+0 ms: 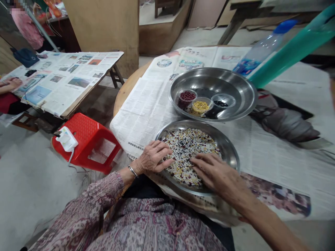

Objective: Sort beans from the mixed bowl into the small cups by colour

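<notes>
A shallow metal basin [230, 158] at the table's near edge holds a spread mix of white grains, yellow beans, dark red beans and black beans [187, 139]. My left hand [156, 157], with a silver bracelet at the wrist, rests over the basin's left rim, its fingers stretched out and apart. On the right, my right hand [211, 169] reaches into the mix with bent fingers, the tips close together at the grains; what they pinch is too small to make out. Behind stands a larger metal basin [235, 82] with small clear cups of red beans [187, 96], yellow beans [201, 105] and black beans [221, 104].
Newspaper [141, 104] covers the round table. A blue-capped bottle [261, 48], a green tube-like object [293, 48] and a grey plastic bag [288, 122] lie to the right. A red stool [86, 139] bears a white adapter. Other people sit by another table [78, 75].
</notes>
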A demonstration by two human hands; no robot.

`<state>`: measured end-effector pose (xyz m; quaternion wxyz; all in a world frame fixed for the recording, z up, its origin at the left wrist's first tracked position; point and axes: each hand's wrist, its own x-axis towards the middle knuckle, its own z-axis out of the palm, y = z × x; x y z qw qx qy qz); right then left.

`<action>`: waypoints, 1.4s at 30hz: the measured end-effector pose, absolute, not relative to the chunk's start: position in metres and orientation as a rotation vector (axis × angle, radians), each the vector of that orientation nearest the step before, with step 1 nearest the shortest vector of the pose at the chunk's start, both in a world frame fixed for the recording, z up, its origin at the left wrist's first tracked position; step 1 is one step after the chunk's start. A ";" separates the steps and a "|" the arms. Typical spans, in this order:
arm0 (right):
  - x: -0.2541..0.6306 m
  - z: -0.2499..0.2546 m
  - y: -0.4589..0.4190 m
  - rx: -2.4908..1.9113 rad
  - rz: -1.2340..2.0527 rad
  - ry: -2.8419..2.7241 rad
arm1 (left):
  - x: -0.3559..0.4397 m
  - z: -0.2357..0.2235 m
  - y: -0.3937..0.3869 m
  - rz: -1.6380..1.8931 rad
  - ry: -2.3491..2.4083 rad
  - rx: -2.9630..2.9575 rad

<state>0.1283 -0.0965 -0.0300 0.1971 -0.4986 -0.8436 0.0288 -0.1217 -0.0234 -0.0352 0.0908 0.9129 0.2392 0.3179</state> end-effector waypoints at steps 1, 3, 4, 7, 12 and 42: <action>0.136 -0.031 -0.093 -1.462 0.053 -2.303 | -0.122 -0.036 -0.023 0.932 0.708 2.724; 0.142 -0.033 -0.085 -1.611 -0.019 -2.186 | -0.122 -0.037 -0.022 0.910 0.691 2.752; 0.141 -0.034 -0.082 -1.679 -0.061 -2.143 | -0.122 -0.037 -0.022 0.893 0.678 2.769; 0.127 -0.033 -0.076 -1.739 -0.144 -2.135 | -0.122 -0.038 -0.021 0.805 0.650 2.806; 0.106 -0.027 -0.094 -1.532 0.004 -2.377 | -0.123 -0.037 -0.021 0.710 0.666 2.799; 0.134 0.057 0.093 -2.133 0.100 -2.054 | -0.121 -0.032 -0.022 0.553 0.694 2.782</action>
